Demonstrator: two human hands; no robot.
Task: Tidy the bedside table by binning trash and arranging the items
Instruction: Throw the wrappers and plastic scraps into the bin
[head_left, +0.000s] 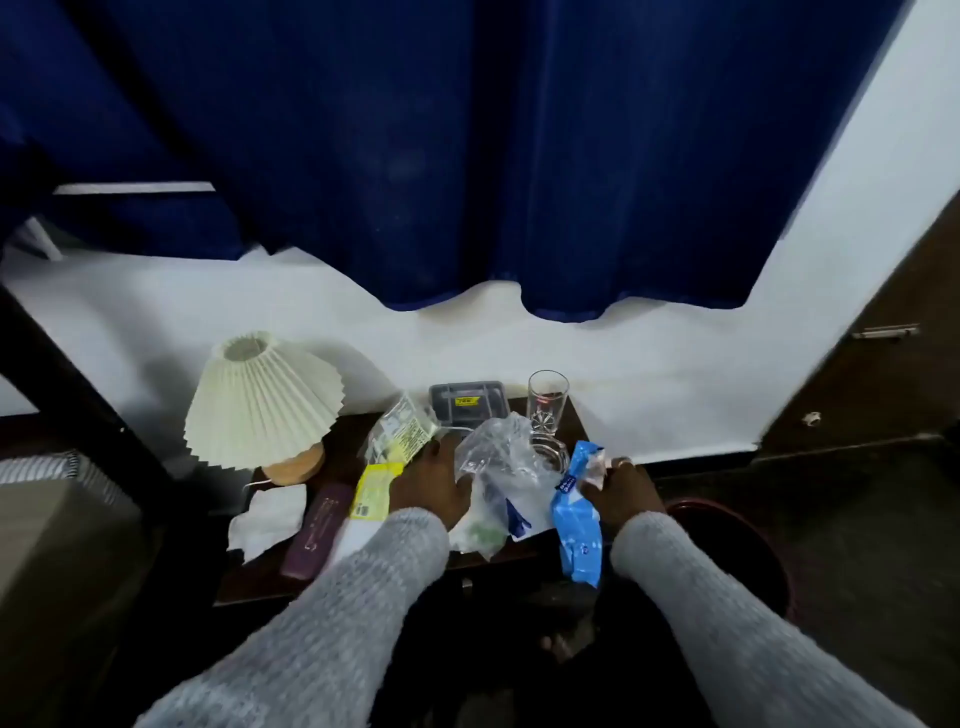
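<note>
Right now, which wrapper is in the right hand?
The blue packet, pinched near its top by the right hand; the yellow packet and clear bag lie further left.

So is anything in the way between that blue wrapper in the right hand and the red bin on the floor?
Nothing visible. The right hand pinches the blue wrapper at the table's right edge, and the red bin sits on the floor just right of it; only the person's own sleeve crosses its rim.
</note>
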